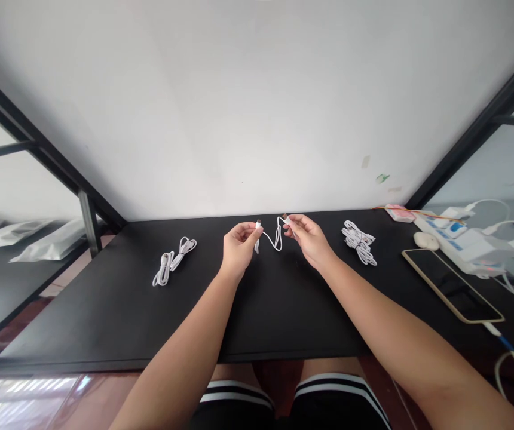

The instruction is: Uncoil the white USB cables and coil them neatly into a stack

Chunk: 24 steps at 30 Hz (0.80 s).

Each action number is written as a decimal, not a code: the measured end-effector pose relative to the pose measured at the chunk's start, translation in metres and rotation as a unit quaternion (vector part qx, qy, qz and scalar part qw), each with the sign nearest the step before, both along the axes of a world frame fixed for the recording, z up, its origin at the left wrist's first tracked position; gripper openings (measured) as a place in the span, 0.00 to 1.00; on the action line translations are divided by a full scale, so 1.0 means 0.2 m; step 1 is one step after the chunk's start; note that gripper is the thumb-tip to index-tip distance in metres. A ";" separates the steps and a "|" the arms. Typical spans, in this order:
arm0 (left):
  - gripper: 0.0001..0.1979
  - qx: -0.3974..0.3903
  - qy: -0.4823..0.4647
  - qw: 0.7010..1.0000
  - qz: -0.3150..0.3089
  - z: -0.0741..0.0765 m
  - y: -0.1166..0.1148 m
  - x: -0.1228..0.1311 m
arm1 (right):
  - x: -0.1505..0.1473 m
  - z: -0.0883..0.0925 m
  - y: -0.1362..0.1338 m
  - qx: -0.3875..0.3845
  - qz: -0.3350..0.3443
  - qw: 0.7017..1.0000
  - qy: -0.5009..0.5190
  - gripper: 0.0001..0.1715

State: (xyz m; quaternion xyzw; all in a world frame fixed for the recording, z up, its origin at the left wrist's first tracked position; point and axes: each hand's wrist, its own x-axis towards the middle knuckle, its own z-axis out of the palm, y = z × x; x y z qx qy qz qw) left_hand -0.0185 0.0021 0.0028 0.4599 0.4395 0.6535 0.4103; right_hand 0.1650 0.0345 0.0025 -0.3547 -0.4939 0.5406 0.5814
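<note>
A white charging cable (278,237) hangs in a loose loop between my two hands, above the black table. My left hand (240,242) pinches one end, its plug pointing up between thumb and forefinger. The other end, with its metal plug tip showing, is pinched by my right hand (304,235). A short length of cable dangles below my left fingers. To the left lie two coiled white cables (164,269), side by side. A larger bundle of white cables (359,242) rests to the right of my right hand.
The black table (118,310) meets a white wall at the back. On the right are a phone (454,285) with a cable plugged in, a white earbud case (426,240) and a power strip (458,242) with chargers. Black metal frames (89,221) rise at both sides.
</note>
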 end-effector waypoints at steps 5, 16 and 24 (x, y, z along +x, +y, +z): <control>0.16 -0.028 0.142 0.988 0.048 -0.03 0.03 -0.04 | 0.04 -0.03 0.04 0.025 0.004 0.998 -0.058 0.21; 0.34 -0.184 0.408 0.894 0.000 -0.01 0.02 -0.19 | 0.17 -0.03 0.06 0.202 -0.042 0.815 -0.542 0.24; 0.17 -0.122 0.399 0.908 0.022 -0.02 0.03 -0.23 | 0.23 -0.02 0.08 0.189 -0.026 0.772 -0.606 0.24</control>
